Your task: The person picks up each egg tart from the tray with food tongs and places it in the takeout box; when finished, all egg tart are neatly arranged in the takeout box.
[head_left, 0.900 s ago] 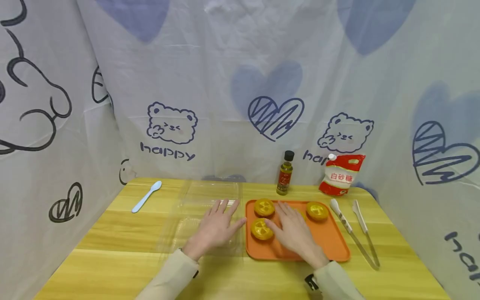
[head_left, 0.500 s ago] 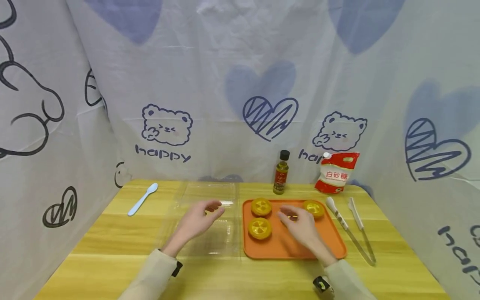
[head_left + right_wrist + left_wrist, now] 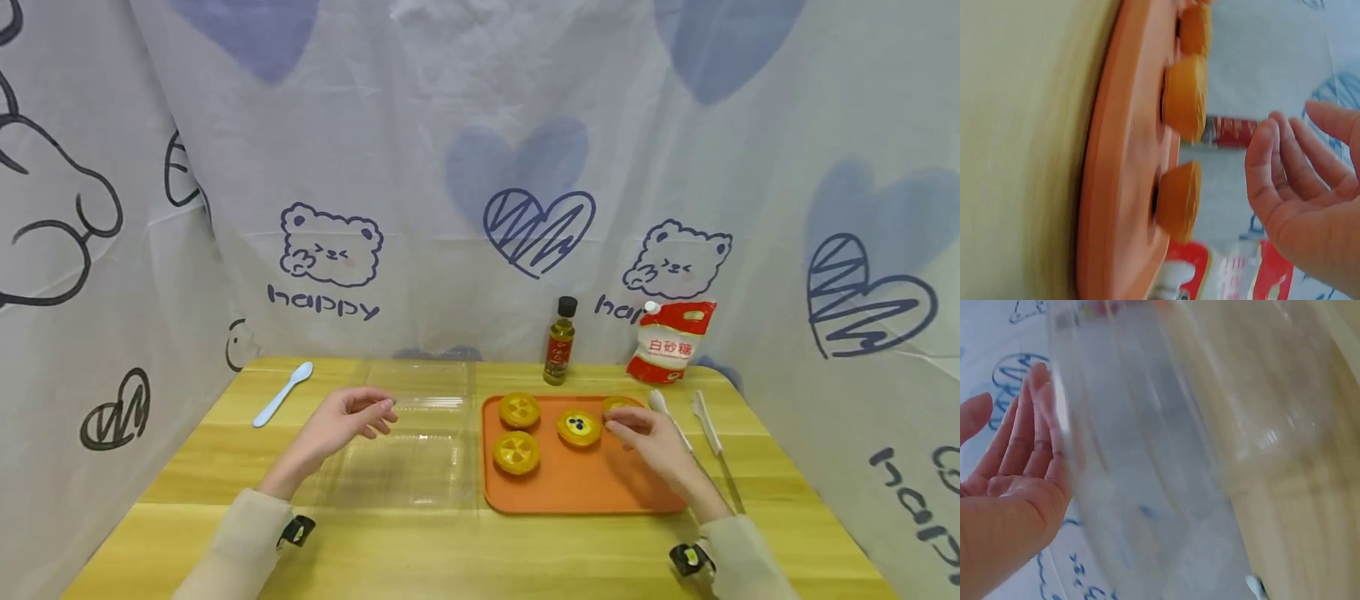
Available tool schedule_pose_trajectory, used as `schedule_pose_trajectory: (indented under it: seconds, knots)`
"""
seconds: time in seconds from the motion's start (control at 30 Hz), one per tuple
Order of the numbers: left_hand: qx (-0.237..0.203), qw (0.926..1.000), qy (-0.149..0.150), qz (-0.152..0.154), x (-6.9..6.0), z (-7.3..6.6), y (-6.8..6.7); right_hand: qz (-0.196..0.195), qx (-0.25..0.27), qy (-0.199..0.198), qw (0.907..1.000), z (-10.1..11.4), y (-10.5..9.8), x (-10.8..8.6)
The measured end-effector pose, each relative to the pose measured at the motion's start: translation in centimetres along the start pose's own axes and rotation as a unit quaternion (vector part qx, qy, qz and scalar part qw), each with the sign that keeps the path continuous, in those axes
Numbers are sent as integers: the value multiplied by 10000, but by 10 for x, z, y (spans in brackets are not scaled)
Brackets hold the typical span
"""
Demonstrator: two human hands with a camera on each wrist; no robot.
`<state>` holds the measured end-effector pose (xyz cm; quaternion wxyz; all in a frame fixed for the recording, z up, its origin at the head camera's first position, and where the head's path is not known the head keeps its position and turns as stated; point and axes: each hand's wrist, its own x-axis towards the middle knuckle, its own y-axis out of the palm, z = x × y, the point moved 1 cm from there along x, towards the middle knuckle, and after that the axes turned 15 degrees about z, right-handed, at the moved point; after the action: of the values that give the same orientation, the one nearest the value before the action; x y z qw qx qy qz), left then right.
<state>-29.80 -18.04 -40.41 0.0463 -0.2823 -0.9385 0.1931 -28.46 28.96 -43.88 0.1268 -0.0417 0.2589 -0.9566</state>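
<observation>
In the head view, my left hand [image 3: 341, 425] hovers above the transparent plastic box [image 3: 431, 467], whose lid lies folded back behind it. Its fingers are loosely bent and hold nothing; the left wrist view also shows this hand [image 3: 1025, 447] beside the box wall. On the orange tray [image 3: 570, 493] sit several golden tarts, two at its left [image 3: 517, 452] and one with dark berries [image 3: 579, 428] near the middle. My right hand [image 3: 660, 450] is over the tray's right part, partly covering another tart [image 3: 618, 402]. The right wrist view shows its relaxed fingers apart from the tarts.
Right of the tray lie white-tipped metal tongs [image 3: 708, 425]. A dark-capped bottle [image 3: 558, 348] and a red-and-white sugar bag [image 3: 670, 343] stand at the table's back. A pale blue spoon [image 3: 283, 395] lies at the far left. A printed cloth hangs behind.
Both hands have moved apart, the left hand leftward, the right hand rightward. Their spread fingers have relaxed into a loose bend. The berry-topped tart has come into sight.
</observation>
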Motion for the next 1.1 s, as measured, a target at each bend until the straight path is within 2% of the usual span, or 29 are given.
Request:
schedule_pose_trajectory:
  seconds: [0.1,0.33,0.5,0.7,0.87,1.1]
  knots:
    - [-37,9999,-110,90,-6,4,-14,211,101,108,9997,-6,-16,-7]
    - [201,9993,-325,57,-26,15,-40,696,-274,38,9972,-25,-56,-22]
    - [341,9979,-496,-222,-34,27,-54,743,-367,15,9966,-38,-84,-31]
    - [314,9967,-660,-357,-40,45,-65,716,-560,140,9958,-64,-102,-43]
    - [165,9965,-817,-119,-42,57,-69,673,-794,538,9931,-81,-110,-52]
    - [-40,9938,-958,559,-43,65,-68,1155,-753,1196,9832,-98,-114,-61]
